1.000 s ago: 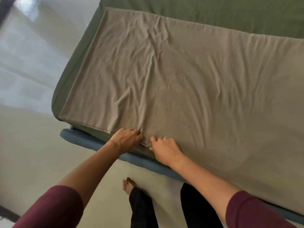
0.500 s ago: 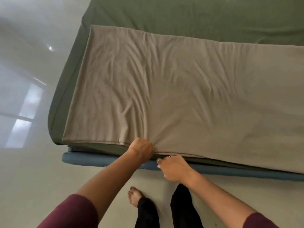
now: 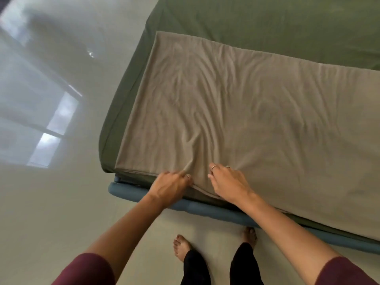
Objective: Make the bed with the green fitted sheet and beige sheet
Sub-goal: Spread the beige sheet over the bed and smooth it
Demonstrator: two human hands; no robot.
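Left hand (image 3: 169,187) and right hand (image 3: 228,182) fingers pinching beige sheet (image 3: 246,120) near edge; green fitted sheet (image 3: 267,23) exposed beyond.

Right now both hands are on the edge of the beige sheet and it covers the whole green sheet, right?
Not quite. In the head view, both the left hand and right hand are at the beige sheet's near edge, but the green sheet still shows beyond and beside it.

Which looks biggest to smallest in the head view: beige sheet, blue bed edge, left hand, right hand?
1. beige sheet
2. blue bed edge, a long thin strip
3. left hand and right hand, alike in size; I won't rank them.
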